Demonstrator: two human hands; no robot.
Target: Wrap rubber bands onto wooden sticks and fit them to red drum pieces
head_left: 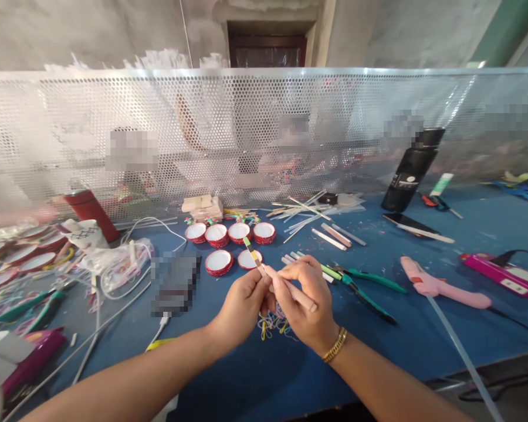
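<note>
My left hand [242, 302] is closed, pinching a thin stick [256, 258] banded in green, black, yellow and a pale colour. My right hand [308, 293] grips a pale pink marker pen [303, 297], its tip end close to the lower part of the stick. Whether tip and stick touch, I cannot tell. Under the hands lies a tangle of thin coloured strings [270, 325]. Just beyond them are small round red-rimmed pieces with white faces [219, 261], some stacked. Several capped markers [330, 273] lie by my right hand.
Green-handled pliers [365, 287], a pink glue gun [442, 284] and a magenta power strip [506, 275] lie to the right. A black bottle [411, 173] stands behind. At left are a phone [176, 284], cables and a red bottle [92, 214]. A perforated metal screen [229, 111] closes the table's back.
</note>
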